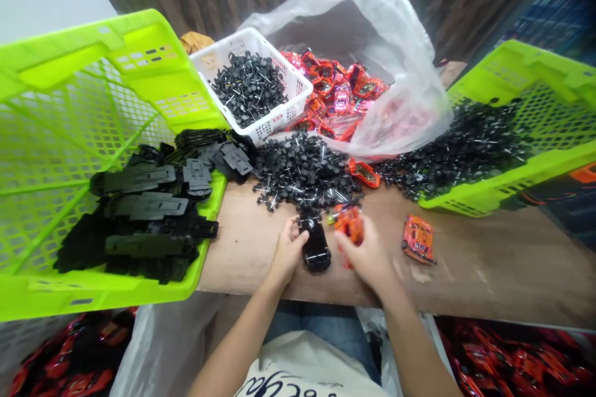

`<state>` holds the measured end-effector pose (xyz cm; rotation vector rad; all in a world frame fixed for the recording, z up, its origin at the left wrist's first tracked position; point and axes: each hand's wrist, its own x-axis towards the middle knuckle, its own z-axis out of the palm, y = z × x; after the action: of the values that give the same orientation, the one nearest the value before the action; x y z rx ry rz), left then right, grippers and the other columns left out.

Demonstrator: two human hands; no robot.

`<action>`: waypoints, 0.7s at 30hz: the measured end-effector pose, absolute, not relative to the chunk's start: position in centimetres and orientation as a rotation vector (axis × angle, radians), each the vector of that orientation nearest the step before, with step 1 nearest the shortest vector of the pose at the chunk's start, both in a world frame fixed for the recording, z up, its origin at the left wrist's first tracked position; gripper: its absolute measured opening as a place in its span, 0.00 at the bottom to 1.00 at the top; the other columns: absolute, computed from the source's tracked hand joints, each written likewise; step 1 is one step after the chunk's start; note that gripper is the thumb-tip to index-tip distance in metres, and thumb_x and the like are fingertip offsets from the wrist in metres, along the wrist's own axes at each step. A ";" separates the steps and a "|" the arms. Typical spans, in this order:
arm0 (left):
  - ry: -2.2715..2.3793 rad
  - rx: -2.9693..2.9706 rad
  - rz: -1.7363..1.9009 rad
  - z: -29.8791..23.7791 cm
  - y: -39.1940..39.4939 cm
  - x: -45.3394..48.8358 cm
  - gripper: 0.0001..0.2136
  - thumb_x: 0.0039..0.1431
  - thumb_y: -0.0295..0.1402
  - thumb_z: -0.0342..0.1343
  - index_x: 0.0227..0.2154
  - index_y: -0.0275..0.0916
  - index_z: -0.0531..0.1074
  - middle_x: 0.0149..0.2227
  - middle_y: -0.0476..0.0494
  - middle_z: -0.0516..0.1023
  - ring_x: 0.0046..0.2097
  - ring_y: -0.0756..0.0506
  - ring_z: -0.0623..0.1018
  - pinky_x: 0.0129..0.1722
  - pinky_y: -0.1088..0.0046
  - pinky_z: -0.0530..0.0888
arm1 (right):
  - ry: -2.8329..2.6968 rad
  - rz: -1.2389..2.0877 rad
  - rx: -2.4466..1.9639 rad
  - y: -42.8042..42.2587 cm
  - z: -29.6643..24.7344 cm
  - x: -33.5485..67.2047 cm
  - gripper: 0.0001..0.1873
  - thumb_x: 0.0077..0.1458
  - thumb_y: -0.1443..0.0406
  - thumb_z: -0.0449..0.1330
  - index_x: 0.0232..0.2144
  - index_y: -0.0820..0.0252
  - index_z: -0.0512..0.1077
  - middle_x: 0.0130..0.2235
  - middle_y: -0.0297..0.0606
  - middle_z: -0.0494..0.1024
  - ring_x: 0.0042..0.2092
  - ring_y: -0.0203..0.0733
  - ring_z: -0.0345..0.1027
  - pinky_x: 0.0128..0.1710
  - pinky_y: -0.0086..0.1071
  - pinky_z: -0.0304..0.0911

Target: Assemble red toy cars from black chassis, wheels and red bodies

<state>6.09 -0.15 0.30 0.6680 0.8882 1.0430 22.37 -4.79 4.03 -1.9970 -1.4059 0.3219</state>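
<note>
Cream shirt (302,372) nearest. Left grip (289,247) pinched black car base (316,251) between thumb and fingers, over table (512,267), beside loose axle heap (302,167). Right grip (363,251) closed around orange car body (350,223), blurred. Left green crate (139,299): black plates (144,206). White basket (285,123): wheel axles (251,87). Plastic bag (405,31): red-orange shells (342,96). Right green crate (507,181): more wheel axles (475,142), spilling toward heap. Another orange car (418,237) sat on table, right side.
</note>
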 end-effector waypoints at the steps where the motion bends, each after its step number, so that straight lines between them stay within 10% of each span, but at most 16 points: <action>1: 0.857 0.668 1.041 0.4 -0.5 6.5 0.18 0.44 0.29 0.62 0.42 0.39 0.69 0.35 0.41 0.80 0.36 0.45 0.79 0.37 0.71 0.74 | -1.422 0.389 -1.972 -5.6 4.0 20.6 0.28 0.50 0.52 0.57 0.49 0.62 0.65 0.35 0.42 0.78 0.34 0.46 0.73 0.34 0.35 0.66; 16: 0.679 0.726 1.051 1.3 -2.5 7.2 0.20 0.47 0.34 0.64 0.43 0.39 0.67 0.38 0.41 0.79 0.37 0.45 0.79 0.37 0.72 0.74 | -1.375 0.375 -1.933 -7.0 1.8 16.7 0.36 0.54 0.57 0.54 0.60 0.70 0.53 0.52 0.60 0.69 0.51 0.58 0.67 0.46 0.49 0.66; 21: 0.692 0.866 1.094 1.6 -2.3 6.8 0.19 0.47 0.31 0.65 0.41 0.38 0.66 0.39 0.44 0.78 0.38 0.47 0.78 0.39 0.73 0.74 | -1.345 0.912 -1.551 -6.8 3.7 19.0 0.29 0.56 0.57 0.55 0.58 0.60 0.59 0.55 0.46 0.69 0.56 0.47 0.63 0.54 0.42 0.61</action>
<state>6.76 -2.28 1.60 0.8664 0.6915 1.0937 18.97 -6.84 3.67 -1.5509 -1.3450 0.9117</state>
